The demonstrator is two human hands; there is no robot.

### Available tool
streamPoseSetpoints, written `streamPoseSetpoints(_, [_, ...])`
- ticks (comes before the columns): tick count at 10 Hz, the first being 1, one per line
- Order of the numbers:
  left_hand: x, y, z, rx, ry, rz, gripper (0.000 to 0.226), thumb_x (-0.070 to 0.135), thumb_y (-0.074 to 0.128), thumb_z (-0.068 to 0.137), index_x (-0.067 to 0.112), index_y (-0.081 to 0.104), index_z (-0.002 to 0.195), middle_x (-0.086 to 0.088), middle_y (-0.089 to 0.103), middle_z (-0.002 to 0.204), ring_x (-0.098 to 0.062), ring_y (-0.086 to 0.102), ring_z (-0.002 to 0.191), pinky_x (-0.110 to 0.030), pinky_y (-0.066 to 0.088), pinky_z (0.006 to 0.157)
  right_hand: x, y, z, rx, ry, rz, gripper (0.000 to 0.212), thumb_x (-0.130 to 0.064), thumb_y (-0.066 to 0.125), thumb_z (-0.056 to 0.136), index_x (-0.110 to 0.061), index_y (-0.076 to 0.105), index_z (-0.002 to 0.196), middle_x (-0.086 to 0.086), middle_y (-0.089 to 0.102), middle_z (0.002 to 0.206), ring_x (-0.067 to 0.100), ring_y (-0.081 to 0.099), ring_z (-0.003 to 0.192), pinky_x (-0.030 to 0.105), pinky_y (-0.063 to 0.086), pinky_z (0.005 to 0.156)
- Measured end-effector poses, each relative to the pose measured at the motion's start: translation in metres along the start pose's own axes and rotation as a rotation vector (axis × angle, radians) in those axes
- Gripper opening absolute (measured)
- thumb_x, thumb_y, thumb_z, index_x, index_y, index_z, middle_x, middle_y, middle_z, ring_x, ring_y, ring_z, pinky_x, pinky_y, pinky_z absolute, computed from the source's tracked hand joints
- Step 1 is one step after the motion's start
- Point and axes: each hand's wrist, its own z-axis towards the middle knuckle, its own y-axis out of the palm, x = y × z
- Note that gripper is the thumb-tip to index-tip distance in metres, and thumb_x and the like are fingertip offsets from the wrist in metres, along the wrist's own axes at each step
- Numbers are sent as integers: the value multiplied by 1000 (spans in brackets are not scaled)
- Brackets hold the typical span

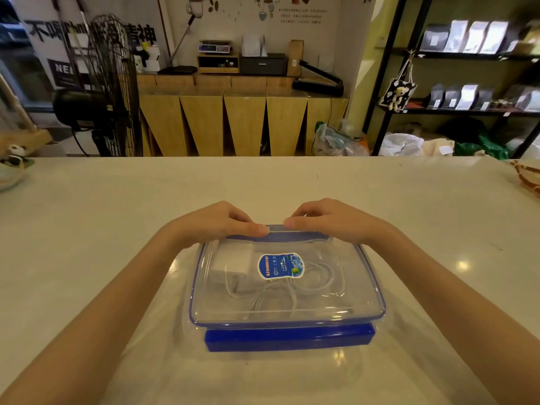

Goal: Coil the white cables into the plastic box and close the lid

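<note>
Pale, glossy counter (117, 214) carries a clear rectangular plastic box (371, 290) with blue latches, lid on, coiled white cables (309, 283) inside. Left hand (213, 225) and right hand (333, 219) press curled fingers on its far latch.

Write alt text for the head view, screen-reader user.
Both hands, left hand and right hand, press on the far blue clasp of a clear plastic box on a pale counter. Its lid is on, white cables and a white charger inside; the near blue clasp sticks out.
</note>
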Motion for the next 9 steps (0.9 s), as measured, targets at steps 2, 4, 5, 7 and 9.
streamPoseSetpoints(2, [-1, -1, 0, 53, 102, -97, 10, 31, 67, 75, 31, 68, 85, 8, 71, 87, -12, 67, 80, -20, 53, 62, 3, -1, -4, 56, -72, 183, 26, -39, 64, 78, -19, 69, 93, -4, 71, 88, 12, 67, 81, 27, 54, 70])
streamPoseSetpoints(4, [-1, 0, -2, 111, 157, -121, 11, 24, 67, 76, 27, 71, 87, 8, 71, 86, -12, 68, 79, -21, 55, 62, 3, -1, -9, 123, -112, 263, 19, -29, 67, 76, -17, 73, 89, -4, 73, 83, 10, 68, 79, 24, 56, 64])
streamPoseSetpoints(5, [0, -1, -3, 127, 170, -93, 14, 25, 67, 76, 25, 72, 89, 10, 71, 83, -11, 68, 78, -19, 55, 61, 2, -1, -9, 151, -123, 253, 15, -28, 67, 76, -19, 74, 86, -7, 73, 80, 9, 68, 78, 21, 56, 61])
streamPoseSetpoints(7, [2, 2, -5, 172, 196, -32, 23, 24, 66, 78, 17, 71, 98, 4, 70, 84, -14, 65, 82, -19, 53, 62, 3, 2, -9, 234, -177, 232, 10, -27, 68, 76, -21, 76, 79, -10, 73, 69, 7, 66, 69, 19, 51, 61])
streamPoseSetpoints(9, [7, 5, -8, 268, 235, 31, 34, 33, 61, 80, 21, 63, 112, 0, 66, 112, -9, 59, 97, -21, 50, 78, 1, -2, -13, 425, -206, 161, 15, -22, 53, 88, -21, 66, 96, -2, 69, 84, -1, 63, 76, 11, 49, 70])
